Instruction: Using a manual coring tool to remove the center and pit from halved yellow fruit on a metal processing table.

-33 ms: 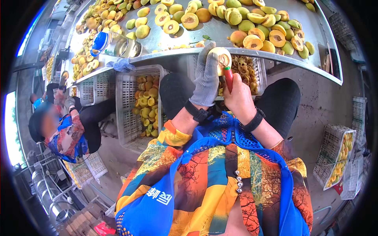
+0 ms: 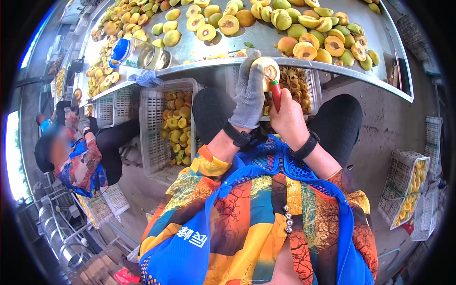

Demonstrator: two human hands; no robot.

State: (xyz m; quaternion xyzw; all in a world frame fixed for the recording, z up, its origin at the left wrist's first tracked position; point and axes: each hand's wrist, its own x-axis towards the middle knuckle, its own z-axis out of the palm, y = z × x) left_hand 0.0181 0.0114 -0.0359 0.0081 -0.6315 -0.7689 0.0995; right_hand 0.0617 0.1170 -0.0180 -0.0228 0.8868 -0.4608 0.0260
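Observation:
My left hand [image 2: 249, 92], in a grey knit glove, is closed round a halved yellow peach [image 2: 267, 69] at the table's front edge. Its cut face is turned to the right. In my bare right hand [image 2: 289, 116] is a pitting tool [image 2: 276, 95] with a red handle and a green collar. The tool's tip meets the cut face of the peach, and its exact shape is too small to tell. Just beyond my hands, many whole and halved peaches [image 2: 229, 25] lie on the metal table [image 2: 247, 45].
Below the table edge stand a crate [image 2: 153, 137] of peach halves and, behind my hands, a crate [image 2: 315, 90] with brown pits or scraps. A blue-capped clear jar [image 2: 147, 54] and a grey glove [image 2: 146, 79] are at left. A co-worker [image 2: 80, 159] sits there. More crates [image 2: 403, 190] stand right.
My hands, the peach and the tool stay almost in the same place. At the far left the co-worker's hand has shifted slightly.

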